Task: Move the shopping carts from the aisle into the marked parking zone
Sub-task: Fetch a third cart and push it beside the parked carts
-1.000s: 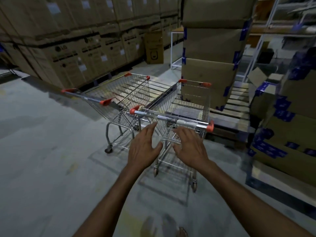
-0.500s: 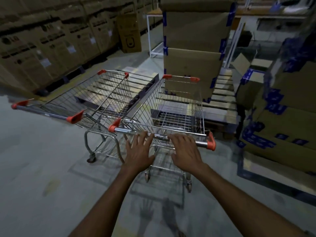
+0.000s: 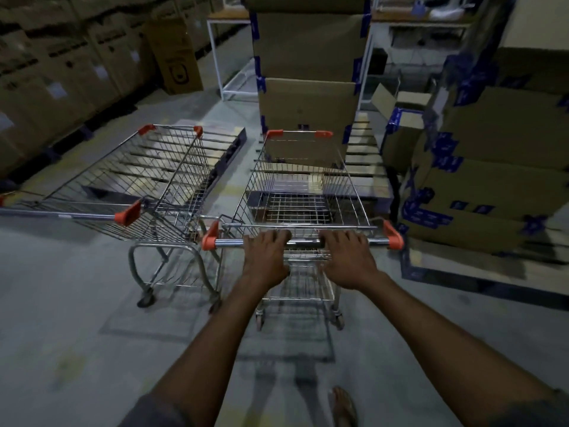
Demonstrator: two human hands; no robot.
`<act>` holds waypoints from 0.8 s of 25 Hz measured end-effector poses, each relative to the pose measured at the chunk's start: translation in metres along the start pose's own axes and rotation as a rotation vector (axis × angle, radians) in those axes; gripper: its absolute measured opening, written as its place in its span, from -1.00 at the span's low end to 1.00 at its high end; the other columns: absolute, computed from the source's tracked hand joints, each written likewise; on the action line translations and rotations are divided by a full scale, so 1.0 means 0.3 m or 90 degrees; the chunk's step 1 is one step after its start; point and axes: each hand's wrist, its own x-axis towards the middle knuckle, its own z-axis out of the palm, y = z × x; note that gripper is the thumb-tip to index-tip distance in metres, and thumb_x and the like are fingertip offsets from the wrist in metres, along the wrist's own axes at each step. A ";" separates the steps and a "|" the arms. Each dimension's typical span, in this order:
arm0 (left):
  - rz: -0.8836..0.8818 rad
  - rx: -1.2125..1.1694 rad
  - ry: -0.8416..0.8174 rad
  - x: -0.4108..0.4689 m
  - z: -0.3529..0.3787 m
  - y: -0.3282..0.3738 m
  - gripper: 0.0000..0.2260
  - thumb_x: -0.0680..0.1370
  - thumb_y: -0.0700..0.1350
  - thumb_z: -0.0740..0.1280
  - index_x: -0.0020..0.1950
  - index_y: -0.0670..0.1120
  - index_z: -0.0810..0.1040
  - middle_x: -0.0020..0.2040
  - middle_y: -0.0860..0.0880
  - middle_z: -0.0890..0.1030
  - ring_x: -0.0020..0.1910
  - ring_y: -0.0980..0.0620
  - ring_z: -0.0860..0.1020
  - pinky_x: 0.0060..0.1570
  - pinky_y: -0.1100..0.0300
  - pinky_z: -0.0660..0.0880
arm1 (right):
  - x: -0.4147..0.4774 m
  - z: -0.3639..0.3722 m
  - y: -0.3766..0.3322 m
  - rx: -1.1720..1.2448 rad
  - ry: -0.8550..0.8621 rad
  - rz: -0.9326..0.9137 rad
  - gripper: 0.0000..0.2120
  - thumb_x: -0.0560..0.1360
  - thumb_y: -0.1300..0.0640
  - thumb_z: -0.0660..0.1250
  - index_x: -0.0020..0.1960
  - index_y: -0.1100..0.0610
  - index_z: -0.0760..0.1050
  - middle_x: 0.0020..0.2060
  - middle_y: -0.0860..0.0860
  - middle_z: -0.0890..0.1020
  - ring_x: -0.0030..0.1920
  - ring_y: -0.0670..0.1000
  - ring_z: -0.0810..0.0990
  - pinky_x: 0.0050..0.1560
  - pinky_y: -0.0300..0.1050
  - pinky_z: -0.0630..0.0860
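Head view. The left hand (image 3: 267,257) and right hand (image 3: 347,259) are both resting on the chrome handlebar (image 3: 304,241) of the right-hand shopping cart (image 3: 303,192), fingers curling over the bar and apparently clamping it; the undersides of the fingers are hidden, so full closure cannot be confirmed. This cart is standing on the grey concrete floor (image 3: 67,318), its empty basket pointing at a stacked cardboard box (image 3: 309,118) on a wooden pallet (image 3: 366,155).

A second shopping cart (image 3: 135,177) is sitting just beside it on the left, angled, with its rear frame near the orange end cap (image 3: 210,237) of the held handle.

Risks, as judged:
- Pushing straight ahead is likely to drive the basket into the box or pallet.
- Turning left risks snagging the neighbouring cart.
- Taped cartons (image 3: 489,167) are crowding the right side.
- A sandalled foot (image 3: 345,406) is trailing near the rear wheels.
- Dim light is hiding any zone marking; none can be made out.
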 end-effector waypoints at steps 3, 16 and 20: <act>0.059 -0.001 -0.060 -0.073 0.002 -0.002 -0.43 0.47 0.14 0.46 0.40 0.08 0.32 0.29 -0.05 0.48 0.23 -0.17 0.51 0.28 -0.15 0.37 | -0.115 -0.004 -0.033 -0.044 -0.049 0.035 -0.45 0.46 -0.15 0.36 0.41 -0.07 0.33 0.30 0.08 0.47 0.32 0.20 0.38 0.36 0.21 0.23; 0.239 -0.057 -0.205 -0.524 0.001 0.109 -0.58 0.55 0.33 0.26 0.26 0.14 0.63 0.63 0.09 0.17 0.50 0.01 0.30 0.43 -0.25 0.19 | -0.565 -0.050 -0.073 0.036 -0.234 0.028 -0.54 0.38 -0.23 0.49 0.16 0.03 0.66 0.54 -0.04 0.33 0.45 0.09 0.37 0.34 0.06 0.42; 0.254 -0.074 -0.155 -0.714 0.014 0.128 -0.62 0.51 0.28 0.30 0.12 0.07 0.71 0.60 0.12 0.24 0.44 0.05 0.40 0.38 -0.14 0.32 | -0.749 0.006 -0.136 0.013 -0.233 0.085 -0.28 0.36 -0.26 0.47 0.42 0.04 0.48 0.59 -0.02 0.25 0.53 0.09 0.26 0.41 0.15 0.37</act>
